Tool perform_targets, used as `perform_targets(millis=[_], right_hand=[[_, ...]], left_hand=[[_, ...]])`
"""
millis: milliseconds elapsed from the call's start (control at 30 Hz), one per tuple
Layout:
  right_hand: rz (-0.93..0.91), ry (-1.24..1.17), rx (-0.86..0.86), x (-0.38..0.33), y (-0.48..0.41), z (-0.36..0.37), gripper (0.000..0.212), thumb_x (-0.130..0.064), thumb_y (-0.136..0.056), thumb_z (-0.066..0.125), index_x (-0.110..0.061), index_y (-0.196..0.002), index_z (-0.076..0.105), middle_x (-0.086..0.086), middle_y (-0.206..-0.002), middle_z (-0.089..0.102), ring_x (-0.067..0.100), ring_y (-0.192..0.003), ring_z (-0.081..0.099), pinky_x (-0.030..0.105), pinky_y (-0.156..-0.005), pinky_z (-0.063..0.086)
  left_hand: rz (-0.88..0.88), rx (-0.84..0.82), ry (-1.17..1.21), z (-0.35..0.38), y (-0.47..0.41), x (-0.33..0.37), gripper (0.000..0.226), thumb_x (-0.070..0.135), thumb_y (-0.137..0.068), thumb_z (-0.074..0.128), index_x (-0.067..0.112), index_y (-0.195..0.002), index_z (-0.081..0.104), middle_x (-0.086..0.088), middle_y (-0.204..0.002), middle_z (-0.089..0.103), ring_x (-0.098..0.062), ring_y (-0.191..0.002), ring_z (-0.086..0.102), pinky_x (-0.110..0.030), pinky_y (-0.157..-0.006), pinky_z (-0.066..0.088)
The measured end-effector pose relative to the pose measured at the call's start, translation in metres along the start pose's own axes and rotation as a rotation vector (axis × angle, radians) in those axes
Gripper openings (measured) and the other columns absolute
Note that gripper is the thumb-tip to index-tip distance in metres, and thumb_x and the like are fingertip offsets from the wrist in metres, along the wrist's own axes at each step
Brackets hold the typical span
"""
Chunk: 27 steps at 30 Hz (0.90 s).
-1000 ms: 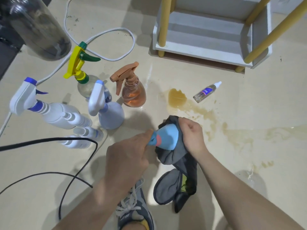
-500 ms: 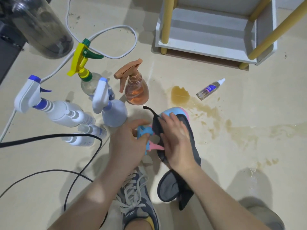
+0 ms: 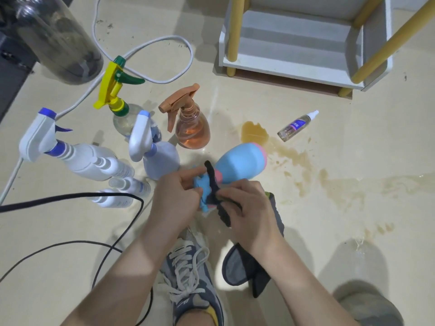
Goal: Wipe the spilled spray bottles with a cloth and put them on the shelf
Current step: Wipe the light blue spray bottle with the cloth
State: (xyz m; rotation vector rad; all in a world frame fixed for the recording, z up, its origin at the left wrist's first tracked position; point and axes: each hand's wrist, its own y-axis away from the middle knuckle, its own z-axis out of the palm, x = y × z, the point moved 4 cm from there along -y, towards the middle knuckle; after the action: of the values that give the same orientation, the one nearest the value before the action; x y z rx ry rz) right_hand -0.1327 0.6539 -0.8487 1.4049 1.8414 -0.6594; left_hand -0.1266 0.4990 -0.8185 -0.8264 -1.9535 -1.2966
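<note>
A light blue spray bottle [image 3: 242, 163] with a pink collar is held tilted above the floor, its base pointing away from me. My left hand [image 3: 175, 200] grips its blue trigger head. My right hand [image 3: 249, 208] pinches a dark grey cloth [image 3: 244, 271] against the bottle's neck; the cloth hangs down below my wrist. Other bottles stand on the floor to the left: an orange one [image 3: 191, 128], a lilac one [image 3: 160, 161], a yellow-and-green-headed clear one [image 3: 117, 95], a white one [image 3: 77, 156]. A small bottle [image 3: 297, 125] lies by the brown spill [image 3: 255, 132].
A white shelf [image 3: 294, 67] with yellow posts stands at the back right. A white cable [image 3: 150, 43] and black cables [image 3: 70, 201] loop over the floor at left. A large clear bottle [image 3: 54, 36] is at top left. My shoe [image 3: 191, 278] is below my hands.
The blue bottle's body has come out from under the cloth. My right hand has slid back from the body to the neck, taking the cloth with it. The left hand keeps its grip.
</note>
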Motion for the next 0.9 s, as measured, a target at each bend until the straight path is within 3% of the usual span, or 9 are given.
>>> perform_targets(millis=[133, 200, 267, 333, 500, 633, 733, 833, 900], right_hand=[[0.115, -0.093, 0.173, 0.014, 0.000, -0.030, 0.027, -0.002, -0.086, 0.059, -0.019, -0.099, 0.075, -0.010, -0.091, 0.061, 0.022, -0.092, 0.061, 0.016, -0.080, 0.042], [0.038, -0.182, 0.236, -0.010, -0.009, -0.027, 0.024, -0.007, -0.089, 0.059, -0.017, -0.104, 0.075, -0.014, -0.093, 0.058, 0.014, -0.089, 0.060, 0.016, -0.079, 0.043], [-0.027, -0.144, 0.163, -0.024, -0.013, -0.007, 0.029, -0.012, -0.091, 0.054, -0.016, -0.113, 0.073, -0.005, -0.096, 0.056, 0.009, -0.089, 0.056, 0.012, -0.077, 0.042], [0.031, -0.132, 0.150, -0.009, -0.013, 0.010, 0.032, -0.008, -0.090, 0.053, -0.013, -0.113, 0.074, 0.001, -0.092, 0.050, 0.001, -0.085, 0.048, 0.006, -0.074, 0.037], [0.120, -0.142, 0.224, 0.017, -0.031, -0.001, 0.027, -0.001, -0.089, 0.059, -0.016, -0.104, 0.077, 0.007, -0.085, 0.048, 0.008, -0.078, 0.046, 0.009, -0.069, 0.036], [0.340, -0.377, -0.018, 0.007, -0.047, -0.016, 0.031, -0.003, -0.090, 0.062, -0.031, -0.091, 0.075, -0.004, -0.093, 0.052, -0.002, -0.093, 0.049, 0.017, -0.085, 0.042], [0.308, -0.398, -0.193, -0.010, -0.043, -0.028, 0.024, -0.003, -0.094, 0.058, -0.020, -0.090, 0.074, 0.000, -0.096, 0.062, 0.008, -0.085, 0.056, 0.025, -0.078, 0.044], [0.320, -0.491, -0.200, -0.016, -0.034, -0.045, 0.022, -0.005, -0.098, 0.053, -0.012, -0.096, 0.074, 0.004, -0.101, 0.067, 0.010, -0.081, 0.062, 0.019, -0.071, 0.046], [0.350, -0.611, -0.173, -0.013, -0.033, -0.055, 0.020, -0.004, -0.099, 0.052, -0.007, -0.101, 0.072, 0.011, -0.103, 0.070, 0.017, -0.087, 0.067, 0.022, -0.076, 0.051]], left_hand=[[0.063, 0.011, -0.118, -0.005, 0.000, 0.006, 0.052, 0.000, -0.087, 0.058, 0.051, -0.096, 0.067, 0.027, -0.083, 0.068, -0.011, -0.085, 0.072, -0.042, -0.082, 0.059], [0.076, -0.029, -0.147, 0.002, 0.005, 0.011, 0.043, 0.011, -0.081, 0.059, 0.048, -0.102, 0.069, 0.021, -0.090, 0.071, -0.012, -0.088, 0.072, -0.044, -0.084, 0.058], [0.074, -0.071, -0.138, 0.009, 0.011, 0.012, 0.037, 0.020, -0.071, 0.055, 0.049, -0.090, 0.070, 0.012, -0.089, 0.075, -0.013, -0.087, 0.072, -0.045, -0.082, 0.058], [0.041, -0.068, -0.113, 0.009, 0.010, 0.005, 0.041, 0.015, -0.075, 0.057, 0.054, -0.084, 0.068, 0.009, -0.090, 0.075, -0.014, -0.085, 0.072, -0.044, -0.082, 0.058], [-0.014, -0.181, -0.003, 0.009, 0.010, -0.009, 0.064, -0.017, -0.089, 0.041, 0.030, -0.132, 0.050, 0.014, -0.111, 0.065, -0.001, -0.088, 0.070, -0.022, -0.078, 0.058], [0.306, -0.144, -0.486, 0.011, 0.016, 0.005, 0.053, 0.012, -0.090, 0.059, 0.035, -0.138, 0.051, 0.009, -0.109, 0.071, -0.009, -0.095, 0.067, -0.029, -0.084, 0.052], [0.526, -0.097, -0.846, 0.012, 0.013, 0.018, 0.034, 0.034, -0.092, 0.056, 0.027, -0.125, 0.061, -0.001, -0.087, 0.064, -0.027, -0.081, 0.062, -0.035, -0.063, 0.044], [0.751, -0.021, -0.946, 0.010, 0.012, 0.026, 0.042, 0.043, -0.090, 0.039, 0.014, -0.102, 0.068, -0.004, -0.079, 0.054, -0.025, -0.064, 0.054, -0.034, -0.044, 0.042], [0.777, 0.005, -0.913, 0.009, 0.012, 0.026, 0.046, 0.045, -0.093, 0.034, 0.013, -0.099, 0.066, -0.003, -0.081, 0.058, -0.023, -0.061, 0.056, -0.035, -0.042, 0.044]])
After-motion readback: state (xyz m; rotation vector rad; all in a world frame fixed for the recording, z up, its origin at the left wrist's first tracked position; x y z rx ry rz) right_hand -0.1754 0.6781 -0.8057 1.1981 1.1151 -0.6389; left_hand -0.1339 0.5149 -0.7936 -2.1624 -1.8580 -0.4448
